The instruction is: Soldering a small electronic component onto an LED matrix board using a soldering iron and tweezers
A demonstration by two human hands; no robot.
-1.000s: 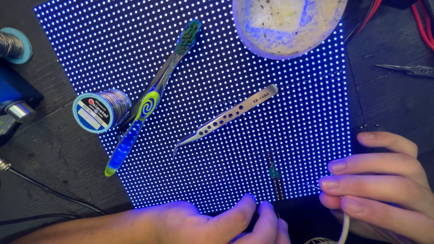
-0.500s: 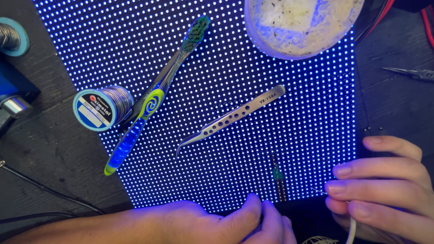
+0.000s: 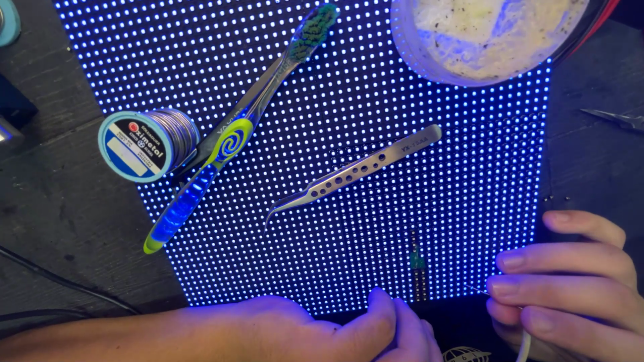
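With the left hand (image 3: 349, 332) curled shut at the lit LED panel's (image 3: 376, 80) near edge and the right hand (image 3: 570, 281) pinching a fine wire (image 3: 479, 290) beside it, steady wrists probably matter, clear of the tweezers (image 3: 355, 171).

Blue-white dots grid the glowing LED panel (image 3: 429, 221), a blue-and-lime toothbrush (image 3: 228, 137) with a swirl mark and green bristles crosses it at ten o'clock beside silvery perforated tweezers (image 3: 352, 171) and a light-blue solder spool (image 3: 144, 144).
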